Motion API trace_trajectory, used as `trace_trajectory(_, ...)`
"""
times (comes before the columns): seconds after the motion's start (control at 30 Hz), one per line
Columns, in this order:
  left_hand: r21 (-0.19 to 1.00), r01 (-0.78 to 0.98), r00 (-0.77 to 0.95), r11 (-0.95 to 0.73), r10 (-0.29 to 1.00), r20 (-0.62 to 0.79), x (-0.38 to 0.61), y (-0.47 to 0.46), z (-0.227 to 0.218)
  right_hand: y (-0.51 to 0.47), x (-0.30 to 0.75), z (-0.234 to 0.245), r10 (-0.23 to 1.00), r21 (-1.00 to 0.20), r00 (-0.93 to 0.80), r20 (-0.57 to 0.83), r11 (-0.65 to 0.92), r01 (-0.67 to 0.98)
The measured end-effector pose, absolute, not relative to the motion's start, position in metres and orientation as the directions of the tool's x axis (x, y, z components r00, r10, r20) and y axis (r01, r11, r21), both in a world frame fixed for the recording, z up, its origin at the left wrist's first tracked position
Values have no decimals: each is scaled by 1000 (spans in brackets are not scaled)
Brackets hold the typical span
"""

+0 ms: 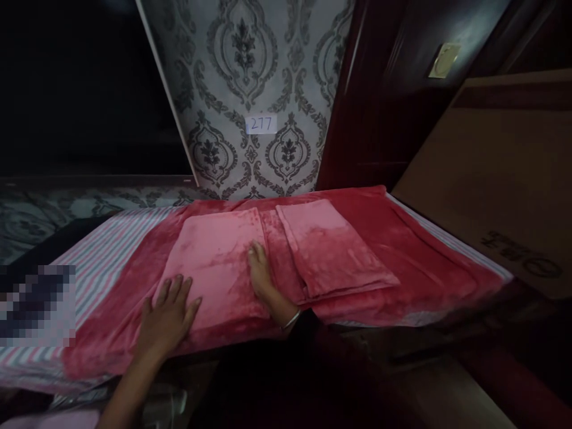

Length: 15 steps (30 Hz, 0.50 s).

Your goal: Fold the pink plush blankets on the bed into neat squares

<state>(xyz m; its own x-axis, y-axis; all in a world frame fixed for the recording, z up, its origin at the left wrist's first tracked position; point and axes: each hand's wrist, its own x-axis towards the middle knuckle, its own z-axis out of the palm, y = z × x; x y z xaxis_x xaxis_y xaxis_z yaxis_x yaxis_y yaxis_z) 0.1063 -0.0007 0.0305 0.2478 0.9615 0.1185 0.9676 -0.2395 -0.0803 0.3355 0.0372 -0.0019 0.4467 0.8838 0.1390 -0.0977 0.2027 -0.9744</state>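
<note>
A pink plush fabric piece, folded into a rectangle [214, 250], lies flat under both my hands. My left hand [167, 313] rests on its near left part with the fingers spread. Along its right edge lies my right hand [260, 271], fingers stretched out and a bangle [290, 320] on the wrist. To the right is a second folded pink plush piece [335, 250], apart from both hands. Beneath the two pieces a larger red-pink plush blanket [370, 214] is spread out. Neither hand grips anything.
A striped cloth [107, 256] covers the surface under the blanket. At the right stands a large cardboard box [504, 155]. A dark screen [89, 89] is at the back left, and patterned wallpaper [241, 65] carries a paper label [261, 124] reading 277.
</note>
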Motion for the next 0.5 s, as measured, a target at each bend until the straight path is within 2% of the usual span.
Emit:
trace_trajectory(0.13,-9,968,251,-252,959,133,102,9,32,12,349,23,940,-975,300,160,199,-103)
trace_trajectory(0.2,40,961,264,-272,953,151,102,16,39,-10,372,37,950,-965,212,230,250,-76)
trace_trajectory(0.27,114,936,313,-334,934,172,110,23,51,-33,411,50,923,-943,200,329,334,10)
trace_trajectory(0.37,321,835,396,-447,893,212,140,33,73,-61,485,60,842,-886,300,448,372,278)
trace_trajectory(0.5,675,571,523,-468,841,141,216,53,93,-79,559,46,799,-773,350,489,211,598)
